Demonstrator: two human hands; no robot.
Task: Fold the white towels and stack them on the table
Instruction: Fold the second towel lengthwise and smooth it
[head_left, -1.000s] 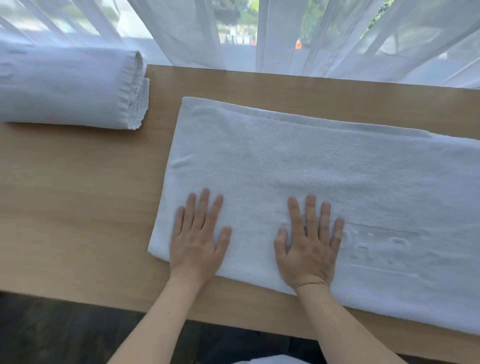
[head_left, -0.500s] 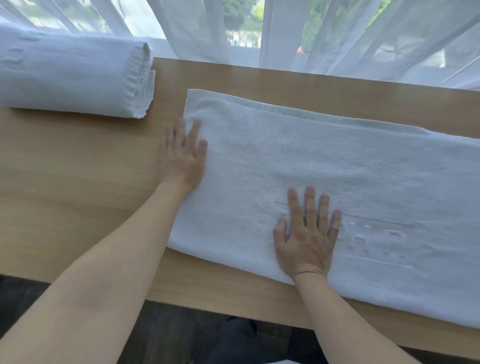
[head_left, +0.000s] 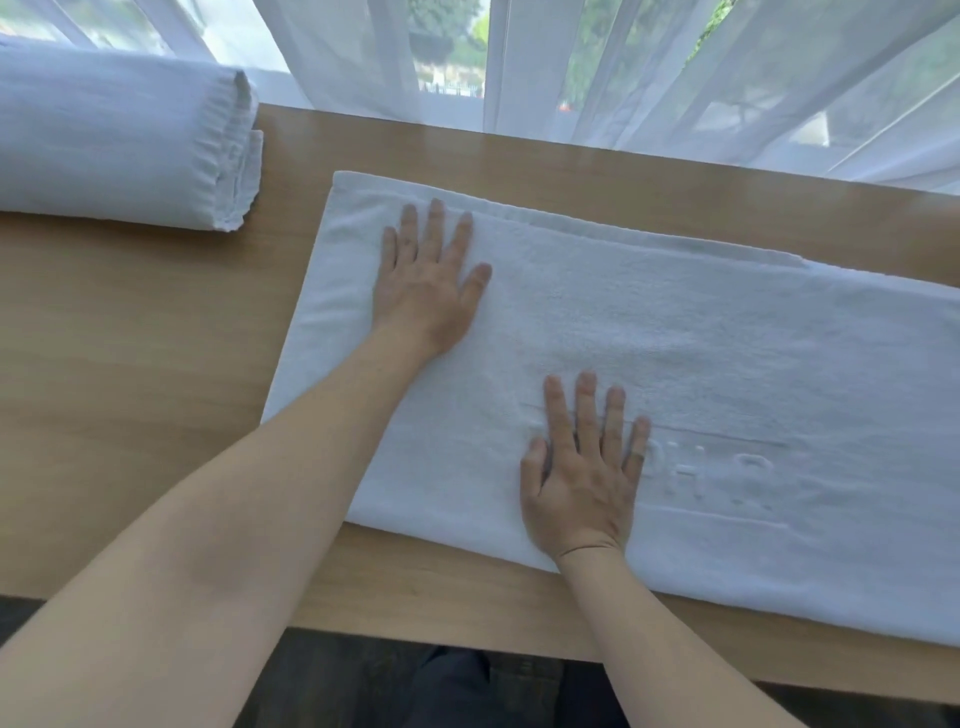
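Note:
A white towel (head_left: 727, 353) lies folded lengthwise on the wooden table (head_left: 130, 374), running off the right edge of the view. My left hand (head_left: 426, 280) rests flat, fingers spread, on the towel near its far left corner. Flat on the towel's near part, beside an embossed band with raised letters, lies my right hand (head_left: 584, 478). Neither hand grips anything. A second white towel (head_left: 119, 135), folded into a thick bundle, sits at the table's far left.
Sheer white curtains (head_left: 623, 67) hang along the table's far edge in front of a window. The table's near edge runs across the bottom, with dark floor and my legs below it.
My left hand went from the towel's near left part up its left edge, then right onto its far left corner. My right hand stayed put. The view tilted slightly.

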